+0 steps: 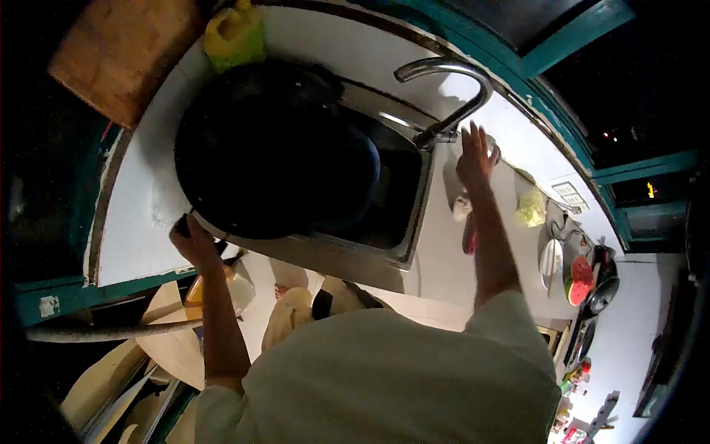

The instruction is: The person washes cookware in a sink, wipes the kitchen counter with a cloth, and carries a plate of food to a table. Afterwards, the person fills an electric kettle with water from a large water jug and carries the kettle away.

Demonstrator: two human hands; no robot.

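Note:
A large black wok (259, 163) is over the left part of the metal sink (355, 260), covering much of the basin. My left hand (196, 244) is closed around the dark handle at the wok's lower left edge. My right hand (475, 155) is beside the base of the chrome faucet (481, 96), with its fingers stretched out. Behind those fingers a small pale round object shows in part; its kind cannot be made out. Whether the hand touches it or the faucet is unclear.
A yellow-green plastic container (234, 37) stands behind the wok. Along the right counter are a yellowish plastic bag (531, 207), a white plate (552, 260), cut watermelon (580, 277) and a dark pan (604, 294). A wooden board (122, 55) is at upper left.

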